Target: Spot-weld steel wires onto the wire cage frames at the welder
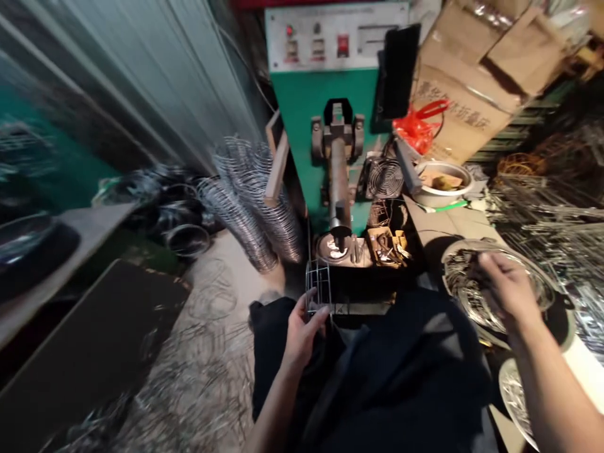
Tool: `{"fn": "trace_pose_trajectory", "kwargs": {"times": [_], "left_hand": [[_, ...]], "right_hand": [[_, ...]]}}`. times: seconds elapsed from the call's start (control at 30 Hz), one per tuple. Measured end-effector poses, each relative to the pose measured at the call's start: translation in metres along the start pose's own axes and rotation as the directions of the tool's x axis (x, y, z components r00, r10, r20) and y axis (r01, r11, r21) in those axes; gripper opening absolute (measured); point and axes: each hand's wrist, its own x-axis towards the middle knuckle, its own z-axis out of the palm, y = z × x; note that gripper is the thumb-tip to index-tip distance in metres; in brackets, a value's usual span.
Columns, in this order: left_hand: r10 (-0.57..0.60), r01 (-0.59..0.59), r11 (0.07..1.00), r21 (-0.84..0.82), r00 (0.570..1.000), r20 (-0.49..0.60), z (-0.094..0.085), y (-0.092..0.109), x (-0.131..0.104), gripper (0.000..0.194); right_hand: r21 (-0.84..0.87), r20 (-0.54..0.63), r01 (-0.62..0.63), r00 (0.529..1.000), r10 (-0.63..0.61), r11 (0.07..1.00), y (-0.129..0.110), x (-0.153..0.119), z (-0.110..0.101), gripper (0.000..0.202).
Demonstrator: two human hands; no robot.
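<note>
Holding a small wire frame [319, 277] in my left hand [302, 327], I sit in front of a green machine [292, 113], and the frame is above my dark clothes [401, 377], just below the machine's round metal arm [338, 182]. My hands are well apart. My right hand [512, 289] is over a big bowl [448, 251] of metal pieces; it is blurred, so I cannot tell whether its fingers close on one.

The floor [202, 352] at my left is pale and covered with scattered thin wires. Stacks of wire rings [245, 214] lean beside the machine. On the table [438, 223] at my right there is a metal basin [443, 182], near a red plastic bag [418, 132].

The leaning carton [472, 94] carries a line of Chinese characters, with 折叠 among them. The white control panel [335, 31] has a red switch [343, 45] and a lit red lamp [289, 30].

Between the wire frame and the bowl, my knees make a wide gap. A dark board [94, 340] has its edge on the left, well apart from my left hand.
</note>
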Motion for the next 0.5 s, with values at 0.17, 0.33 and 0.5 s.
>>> {"fn": "trace_pose_trajectory", "kwargs": {"times": [0.17, 0.33, 0.5], "left_hand": [[-0.004, 0.008, 0.998, 0.066, 0.998, -0.057, -0.003, -0.002, -0.001, 0.073], [-0.056, 0.059, 0.998, 0.036, 0.994, -0.089, -0.012, 0.0, 0.002, 0.068], [-0.053, 0.056, 0.998, 0.03, 0.995, -0.09, -0.01, 0.004, 0.011, 0.068]], "right_hand": [[0.258, 0.377, -0.094, 0.926, -0.011, 0.962, 0.002, 0.006, 0.072, 0.04], [0.23, 0.337, -0.026, 0.94, -0.054, 0.973, 0.011, 0.004, 0.11, 0.037], [0.088, 0.403, 0.004, 0.915, -0.039, 0.996, 0.012, -0.005, 0.113, 0.043]]}}
